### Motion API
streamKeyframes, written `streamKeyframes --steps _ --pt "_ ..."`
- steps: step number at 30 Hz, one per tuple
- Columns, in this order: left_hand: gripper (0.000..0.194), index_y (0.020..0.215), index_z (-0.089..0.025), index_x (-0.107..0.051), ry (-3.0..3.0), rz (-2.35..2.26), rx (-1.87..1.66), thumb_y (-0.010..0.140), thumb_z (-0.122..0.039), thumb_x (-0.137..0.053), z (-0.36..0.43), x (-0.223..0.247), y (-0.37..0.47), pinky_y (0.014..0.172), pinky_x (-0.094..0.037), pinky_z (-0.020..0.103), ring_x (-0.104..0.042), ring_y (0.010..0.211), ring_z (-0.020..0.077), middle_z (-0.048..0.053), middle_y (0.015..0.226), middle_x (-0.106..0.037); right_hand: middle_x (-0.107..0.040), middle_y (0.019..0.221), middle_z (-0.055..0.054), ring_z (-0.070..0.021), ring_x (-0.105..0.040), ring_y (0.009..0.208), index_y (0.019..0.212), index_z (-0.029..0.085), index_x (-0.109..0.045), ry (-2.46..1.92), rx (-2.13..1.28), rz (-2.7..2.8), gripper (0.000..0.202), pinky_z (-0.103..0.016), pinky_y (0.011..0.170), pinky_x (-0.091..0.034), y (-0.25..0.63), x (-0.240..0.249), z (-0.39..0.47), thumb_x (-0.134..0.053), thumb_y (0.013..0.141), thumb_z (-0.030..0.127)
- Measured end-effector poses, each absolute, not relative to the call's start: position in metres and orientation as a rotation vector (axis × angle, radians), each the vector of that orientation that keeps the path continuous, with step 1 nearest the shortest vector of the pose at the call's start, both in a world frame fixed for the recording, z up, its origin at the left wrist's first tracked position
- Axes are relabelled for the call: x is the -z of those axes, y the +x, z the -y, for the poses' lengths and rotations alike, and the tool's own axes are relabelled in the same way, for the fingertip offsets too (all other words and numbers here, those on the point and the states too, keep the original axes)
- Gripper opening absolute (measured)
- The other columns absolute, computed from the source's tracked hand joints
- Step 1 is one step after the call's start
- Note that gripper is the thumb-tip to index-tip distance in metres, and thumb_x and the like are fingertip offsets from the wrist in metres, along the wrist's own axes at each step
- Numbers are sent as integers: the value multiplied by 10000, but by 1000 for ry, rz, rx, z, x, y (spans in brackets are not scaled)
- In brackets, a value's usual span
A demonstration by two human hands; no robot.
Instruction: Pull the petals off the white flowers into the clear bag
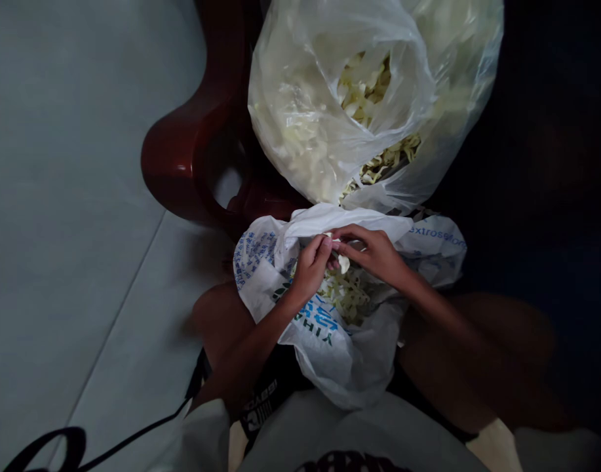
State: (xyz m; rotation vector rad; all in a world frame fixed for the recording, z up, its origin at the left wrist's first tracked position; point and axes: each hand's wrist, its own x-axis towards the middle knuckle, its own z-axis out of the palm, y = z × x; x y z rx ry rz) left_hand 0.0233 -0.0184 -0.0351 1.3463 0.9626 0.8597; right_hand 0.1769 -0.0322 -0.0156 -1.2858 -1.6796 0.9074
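My left hand (312, 263) is closed, its thumb and fingers pinching a small pale, petal-like piece (344, 264) together with my right hand (371, 252). The fingertips of both hands meet over the mouth of a white woven sack (352, 367) with blue and green print, resting on my lap. Inside the sack, below my hands, lies a heap of pale yellow-green pieces (349, 298). Part of what I hold is hidden behind my fingers, and its exact kind does not show.
Beyond the sack stands a large translucent plastic bag (300, 118), full of curled, yellowish dry-looking pieces (364, 92). A dark red, curved wooden furniture leg (175, 157) is at its left. Pale floor tiles (74, 164) stretch along the left; a black strap (133, 436) lies lower left.
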Motion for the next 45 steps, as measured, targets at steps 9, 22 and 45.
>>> streamKeyframes --steps 9,22,45 --pt "316 863 -179 -544 1619 -1026 -832 922 -421 -349 22 32 19 600 -420 215 -524 584 97 -25 627 -534 -687 851 -25 -159 -614 793 837 187 -672 -1185 -1135 1433 226 -297 755 -472 182 27 27 -673 722 382" --pt "330 842 -187 -534 1746 -1089 -787 928 -424 -321 21 34 17 605 -396 214 -521 606 106 -20 645 -534 -683 904 -35 -184 -623 855 891 202 -658 -1212 -1076 1569 222 -335 819 -482 183 26 29 -598 791 391" --pt "265 720 -200 -446 1585 -1276 -937 905 -379 -385 13 42 17 544 -415 219 -547 519 98 -19 612 -607 -631 847 -48 -202 -600 858 772 211 -521 -1000 -1307 823 108 -364 820 -461 174 6 32 -445 829 262"
